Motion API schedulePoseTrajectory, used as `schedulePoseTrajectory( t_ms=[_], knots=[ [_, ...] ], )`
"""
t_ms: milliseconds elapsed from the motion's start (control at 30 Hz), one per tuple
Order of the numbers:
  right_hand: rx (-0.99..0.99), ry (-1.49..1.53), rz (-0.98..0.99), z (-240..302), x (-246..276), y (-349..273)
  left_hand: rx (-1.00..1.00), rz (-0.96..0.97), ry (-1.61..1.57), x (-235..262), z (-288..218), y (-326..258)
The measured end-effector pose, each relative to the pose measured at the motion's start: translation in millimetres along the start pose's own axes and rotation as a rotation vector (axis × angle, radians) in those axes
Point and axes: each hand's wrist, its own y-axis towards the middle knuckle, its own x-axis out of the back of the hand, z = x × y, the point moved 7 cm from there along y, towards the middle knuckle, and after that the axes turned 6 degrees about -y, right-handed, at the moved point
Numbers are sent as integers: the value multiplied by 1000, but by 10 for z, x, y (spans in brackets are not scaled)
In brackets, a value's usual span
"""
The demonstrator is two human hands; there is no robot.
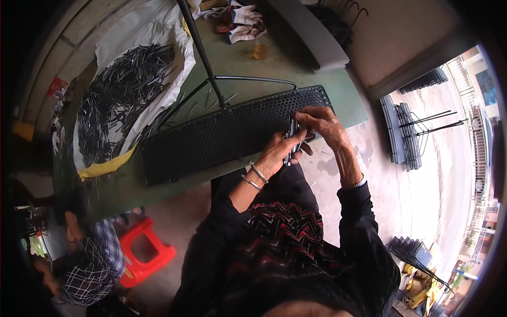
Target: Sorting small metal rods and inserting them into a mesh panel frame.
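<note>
My left hand [273, 153] is closed around a small bundle of thin, shiny dark metal pins [292, 128]. Its thumb lies across them. My right hand [323, 122] meets the bundle's upper end, thumb and fingers pinched together; the fingers hide whether a single pin is between them. Both hands are at the right part of a black perforated metal panel [211, 140], which lies along the near table edge. Black bent rods [253, 78] rise from the panel's far side. Several loose pins [193, 108] lie behind it.
An open white sack [182, 66] on the green table [343, 98] holds a heap of dark pins [127, 79]. Gloves [245, 31], an amber-coloured cup [261, 51] and stacked panels [311, 39] are farther back. A red stool [163, 256] and another person [90, 269] are lower left.
</note>
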Motion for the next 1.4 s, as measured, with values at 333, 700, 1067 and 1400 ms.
schedulePoseTrajectory(
  t_ms=[333,700,1067,1400],
  knots=[
    [-36,344,196,-164,-163,237,56,45,-10,88,-131,-39],
    [6,237,176,16,-182,223,43,21,-22,145,-141,-21],
    [-3,312,82,-121,-133,410,55,-35,-129,193,-142,48],
    [2,298,91,-148,-133,408,16,-95,-75,270,-189,6]
  ],
)
